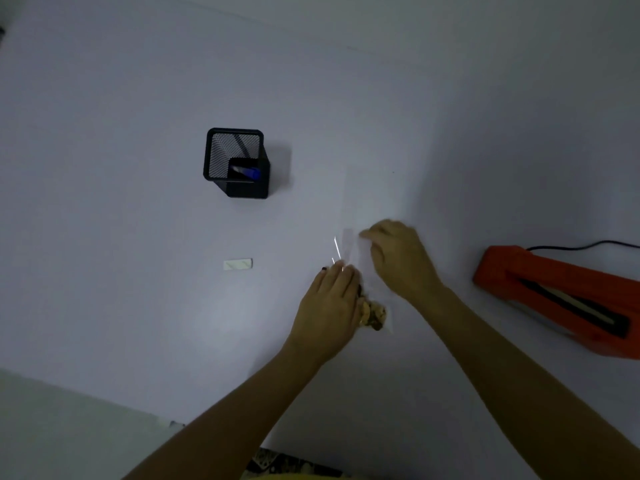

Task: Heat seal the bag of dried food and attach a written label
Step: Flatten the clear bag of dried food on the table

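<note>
A clear plastic bag (pixel 353 244) lies on the white table, with brown dried food (pixel 374 315) bunched at its near end. My left hand (pixel 330 306) presses down on the bag beside the food. My right hand (pixel 398 258) is blurred and pinches the bag's upper part with bent fingers. A small white label (pixel 238 264) lies flat to the left, apart from both hands. An orange heat sealer (pixel 561 299) sits at the right edge with its black cord running off to the right.
A black mesh pen holder (pixel 237 164) stands behind the label with a blue pen (pixel 251 173) inside it. The white table (pixel 138 202) ends at the lower left, where a pale floor shows.
</note>
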Action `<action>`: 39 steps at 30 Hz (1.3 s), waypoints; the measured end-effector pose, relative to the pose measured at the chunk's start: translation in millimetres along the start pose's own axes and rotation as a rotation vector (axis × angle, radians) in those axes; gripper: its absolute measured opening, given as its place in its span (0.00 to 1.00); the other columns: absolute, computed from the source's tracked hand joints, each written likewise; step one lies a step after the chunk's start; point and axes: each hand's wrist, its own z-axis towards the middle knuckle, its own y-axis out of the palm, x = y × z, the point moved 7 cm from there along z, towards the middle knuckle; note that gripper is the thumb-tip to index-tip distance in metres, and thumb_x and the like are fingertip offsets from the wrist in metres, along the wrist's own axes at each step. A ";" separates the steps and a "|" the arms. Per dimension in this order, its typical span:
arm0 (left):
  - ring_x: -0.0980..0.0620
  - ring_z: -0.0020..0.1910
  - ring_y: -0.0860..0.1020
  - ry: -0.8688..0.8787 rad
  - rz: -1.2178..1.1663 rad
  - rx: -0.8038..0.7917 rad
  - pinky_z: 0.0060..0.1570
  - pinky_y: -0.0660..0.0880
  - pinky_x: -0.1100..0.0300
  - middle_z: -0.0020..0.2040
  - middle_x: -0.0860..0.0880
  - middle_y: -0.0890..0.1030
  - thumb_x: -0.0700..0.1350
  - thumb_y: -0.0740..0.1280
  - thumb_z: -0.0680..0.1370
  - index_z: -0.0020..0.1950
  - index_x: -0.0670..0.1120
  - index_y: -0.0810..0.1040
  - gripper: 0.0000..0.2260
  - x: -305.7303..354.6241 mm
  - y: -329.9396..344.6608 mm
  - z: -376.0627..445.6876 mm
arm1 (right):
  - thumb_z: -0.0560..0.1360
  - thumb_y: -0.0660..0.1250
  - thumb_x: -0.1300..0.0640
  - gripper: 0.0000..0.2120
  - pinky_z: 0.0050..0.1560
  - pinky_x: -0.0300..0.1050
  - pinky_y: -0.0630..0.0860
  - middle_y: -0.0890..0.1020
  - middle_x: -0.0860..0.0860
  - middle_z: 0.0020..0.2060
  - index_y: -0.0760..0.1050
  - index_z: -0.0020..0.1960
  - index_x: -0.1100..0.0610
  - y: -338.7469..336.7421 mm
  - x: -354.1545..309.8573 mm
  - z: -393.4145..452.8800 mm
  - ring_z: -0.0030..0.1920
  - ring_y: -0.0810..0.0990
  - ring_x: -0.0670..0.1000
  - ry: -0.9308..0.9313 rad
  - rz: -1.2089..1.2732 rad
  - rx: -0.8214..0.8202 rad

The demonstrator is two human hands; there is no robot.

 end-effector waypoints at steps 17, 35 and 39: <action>0.46 0.56 0.78 -0.149 -0.079 -0.035 0.62 0.74 0.54 0.62 0.40 0.77 0.49 0.65 0.76 0.63 0.37 0.73 0.20 -6.3 -2.7 -1.9 | 0.74 0.59 0.69 0.16 0.46 0.60 0.76 0.81 0.60 0.49 0.79 0.59 0.62 9.6 5.7 71.3 0.46 0.78 0.61 -0.018 -0.086 -0.026; 0.48 0.55 0.80 -0.141 -0.075 -0.044 0.59 0.74 0.59 0.57 0.44 0.81 0.50 0.62 0.75 0.59 0.39 0.78 0.19 -6.0 -12.3 -0.8 | 0.75 0.60 0.68 0.18 0.47 0.58 0.77 0.78 0.59 0.45 0.78 0.60 0.59 10.9 21.1 92.0 0.44 0.77 0.60 0.010 -0.006 0.022; 0.48 0.55 0.80 -0.150 -0.066 -0.057 0.58 0.75 0.59 0.58 0.44 0.81 0.51 0.61 0.76 0.61 0.39 0.77 0.20 -6.5 -14.5 -1.0 | 0.75 0.59 0.66 0.17 0.50 0.58 0.76 0.79 0.60 0.48 0.77 0.62 0.59 3.4 27.6 114.0 0.48 0.77 0.61 0.094 -0.064 0.032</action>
